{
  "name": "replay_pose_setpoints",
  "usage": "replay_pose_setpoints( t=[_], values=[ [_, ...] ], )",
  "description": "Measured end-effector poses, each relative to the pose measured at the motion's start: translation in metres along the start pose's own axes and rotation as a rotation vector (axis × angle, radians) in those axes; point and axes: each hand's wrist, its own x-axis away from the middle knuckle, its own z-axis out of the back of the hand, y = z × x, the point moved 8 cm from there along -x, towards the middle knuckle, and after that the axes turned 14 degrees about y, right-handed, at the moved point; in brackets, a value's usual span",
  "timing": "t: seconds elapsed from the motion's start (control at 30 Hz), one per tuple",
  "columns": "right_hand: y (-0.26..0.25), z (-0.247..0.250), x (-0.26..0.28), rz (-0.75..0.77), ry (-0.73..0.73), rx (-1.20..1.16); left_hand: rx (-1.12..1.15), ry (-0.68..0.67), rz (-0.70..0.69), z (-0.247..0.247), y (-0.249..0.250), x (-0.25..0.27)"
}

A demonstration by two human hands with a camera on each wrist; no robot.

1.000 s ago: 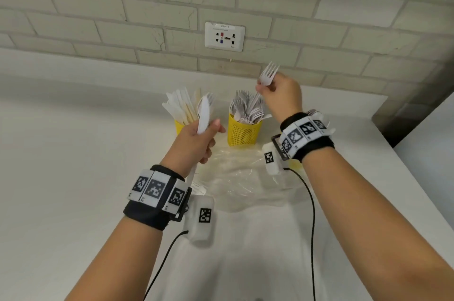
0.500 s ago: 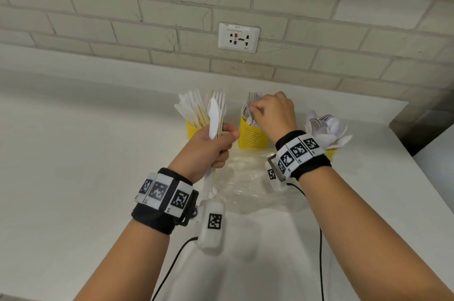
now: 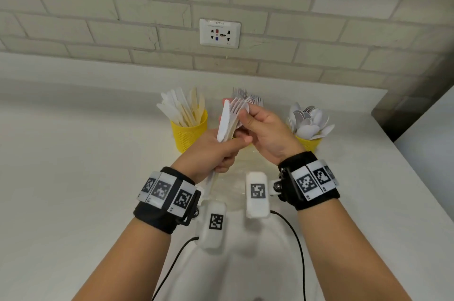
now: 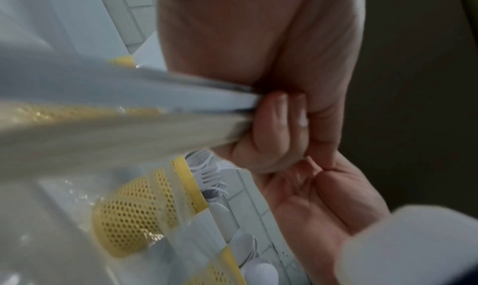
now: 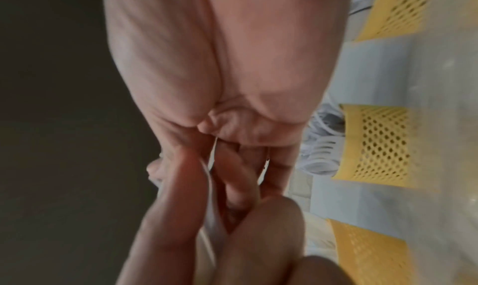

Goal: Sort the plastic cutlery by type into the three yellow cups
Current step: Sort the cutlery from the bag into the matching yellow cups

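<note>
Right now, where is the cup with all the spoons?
In the head view, the cup of spoons stands on the white counter at the right end of the cup row, just beyond the right hand.

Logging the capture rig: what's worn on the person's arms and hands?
Forearms bare, no sleeves or gloves. Each wrist carries a black wristband ringed with white tiles printed with black square fiducial markers. A white camera pod, also marker-tagged, hangs beneath each on a black bracket, trailing a thin black cable.
</note>
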Motion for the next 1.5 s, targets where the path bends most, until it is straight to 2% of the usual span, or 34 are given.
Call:
replay_pose_setpoints(
  t=[0.13,0.4,0.57,0.77,0.9,1.03,1.13,1.23,1.3,1.33,1.4,1.43,1.5],
  values=[
    [-0.003,0.025,0.017,0.044,0.096,-0.026,0.024,-0.090,-0.014,-0.019,-0.003,0.002],
    [-0.026,0.072,0.034,0.074,0.398,-0.037,-0.030,-0.098,-0.086,-0.043,-0.005,-0.001],
    [-0.036,0.097,0.038,0.109,0.586,0.044,-0.066,-0.087,-0.096,-0.048,-0.004,-0.002],
    [-0.034,0.099,0.036,0.013,0.567,-0.178,-0.125,0.044,-0.273,-0.038,0.005,-0.004],
    [-0.037,0.110,0.032,0.020,0.641,-0.310,-0.175,0.131,-0.426,-0.027,0.016,-0.001],
    [-0.046,0.112,0.033,0.056,0.644,-0.317,-0.232,0.303,-0.558,-0.012,0.025,0.001],
    [-0.062,0.125,0.039,0.181,0.782,-0.183,-0.229,0.429,-0.558,0.002,0.022,-0.002],
    [-0.095,0.147,0.052,0.493,1.019,0.200,-0.224,0.504,-0.487,0.018,0.014,-0.009],
    [-0.109,0.153,0.051,0.675,1.051,0.411,-0.202,0.514,-0.440,0.025,0.009,-0.013],
    [-0.111,0.155,0.047,0.705,1.036,0.505,-0.189,0.510,-0.418,0.026,0.007,-0.014],
    [-0.102,0.160,0.031,0.648,0.984,0.761,-0.179,0.506,-0.385,0.028,0.004,-0.015],
    [-0.092,0.160,0.020,0.556,0.922,0.910,-0.175,0.499,-0.376,0.028,0.004,-0.015],
    [-0.059,0.158,0.005,0.276,0.748,1.216,-0.156,0.477,-0.360,0.028,0.004,-0.015]
  ],
)
